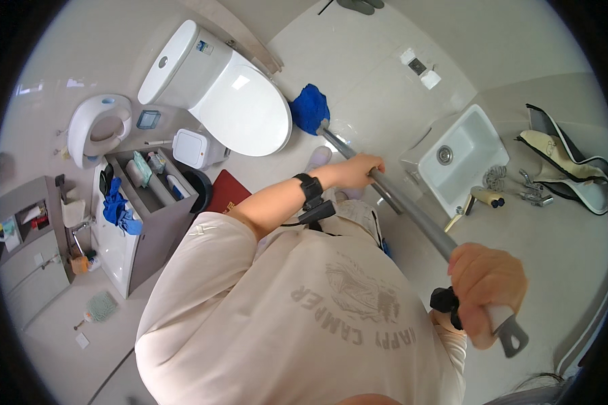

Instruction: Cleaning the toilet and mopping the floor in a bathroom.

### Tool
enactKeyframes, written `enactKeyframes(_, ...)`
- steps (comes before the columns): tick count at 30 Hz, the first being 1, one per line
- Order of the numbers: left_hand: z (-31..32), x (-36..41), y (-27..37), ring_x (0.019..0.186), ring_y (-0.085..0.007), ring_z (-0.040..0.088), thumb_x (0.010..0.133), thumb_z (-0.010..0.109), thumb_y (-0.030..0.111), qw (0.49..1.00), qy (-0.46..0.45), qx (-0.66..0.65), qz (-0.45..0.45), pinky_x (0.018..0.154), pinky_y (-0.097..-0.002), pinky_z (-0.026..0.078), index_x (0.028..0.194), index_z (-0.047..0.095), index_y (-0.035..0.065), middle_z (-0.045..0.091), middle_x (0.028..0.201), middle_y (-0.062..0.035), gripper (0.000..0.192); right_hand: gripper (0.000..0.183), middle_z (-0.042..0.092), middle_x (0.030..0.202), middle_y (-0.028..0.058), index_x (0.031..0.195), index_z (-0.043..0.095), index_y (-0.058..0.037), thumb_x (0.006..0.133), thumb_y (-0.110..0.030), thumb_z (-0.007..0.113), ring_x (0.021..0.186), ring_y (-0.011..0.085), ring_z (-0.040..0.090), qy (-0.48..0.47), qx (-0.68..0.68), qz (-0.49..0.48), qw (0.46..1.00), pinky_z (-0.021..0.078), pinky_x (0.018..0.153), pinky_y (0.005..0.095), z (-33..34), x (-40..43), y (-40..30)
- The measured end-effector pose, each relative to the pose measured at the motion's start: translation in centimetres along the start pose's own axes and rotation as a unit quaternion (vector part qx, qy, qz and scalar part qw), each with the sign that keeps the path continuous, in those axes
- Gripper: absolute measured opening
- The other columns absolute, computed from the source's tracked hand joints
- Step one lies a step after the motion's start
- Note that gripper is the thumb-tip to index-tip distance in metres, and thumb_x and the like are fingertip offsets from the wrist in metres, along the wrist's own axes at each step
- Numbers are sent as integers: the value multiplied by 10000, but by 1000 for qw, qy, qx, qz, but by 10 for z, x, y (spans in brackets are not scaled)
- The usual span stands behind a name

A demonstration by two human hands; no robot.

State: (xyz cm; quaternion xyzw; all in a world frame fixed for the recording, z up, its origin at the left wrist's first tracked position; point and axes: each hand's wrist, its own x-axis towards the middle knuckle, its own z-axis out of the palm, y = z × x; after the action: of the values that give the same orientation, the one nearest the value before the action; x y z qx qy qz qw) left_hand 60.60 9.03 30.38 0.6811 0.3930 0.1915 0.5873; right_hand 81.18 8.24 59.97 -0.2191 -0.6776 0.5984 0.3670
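A mop's grey pole (pixel 415 208) runs slantwise across in front of me. My left hand (pixel 353 171), with a black strap on its wrist, grips the pole partway down. Around its upper end, just below a grey hanging loop (pixel 514 338), my right hand (pixel 488 293) is closed. The blue mop head (pixel 311 109) rests on the pale tiled floor, close against the front of the white toilet (pixel 243 109), whose lid is down. Below my left hand, a short grey bar (pixel 387 198) shows beside the pole; its attachment is hidden.
A white sink basin (pixel 468 157) is at the right, with a metal faucet (pixel 536 195) nearby. At the left are a white lidded bin (pixel 191 148), a dark red mat (pixel 226 192) and a grey cabinet (pixel 157 228) with an open drawer. A floor drain (pixel 417 66) lies ahead.
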Motion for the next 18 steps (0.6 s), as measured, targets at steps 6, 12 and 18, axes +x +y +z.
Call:
enactKeyframes(6, 34, -8, 2, 869, -262, 474, 699, 585, -5, 999, 43, -28, 7, 765, -345, 379, 895, 526, 60, 520, 855, -103, 215, 159, 385, 428, 30, 468, 393, -59, 457, -64, 552, 360, 186, 359, -48, 6, -58, 997, 356, 404, 294, 3, -14, 2)
enactKeyframes(12, 57, 2, -3, 812, -274, 497, 689, 577, -25, 999, 14, -39, 32, 726, -354, 393, 883, 553, 72, 544, 834, -111, 218, 158, 390, 430, 31, 471, 399, -58, 488, -71, 555, 357, 183, 358, -22, 9, -48, 999, 344, 395, 288, 3, -36, -5)
enactKeyframes(18, 79, 27, -1, 782, -255, 510, 603, 536, -109, 993, 48, -76, 77, 704, -331, 403, 865, 555, 65, 557, 814, -77, 315, 186, 386, 427, 25, 473, 399, -65, 550, -85, 567, 371, 181, 372, -34, 10, -55, 998, 336, 404, 286, -16, -32, -14)
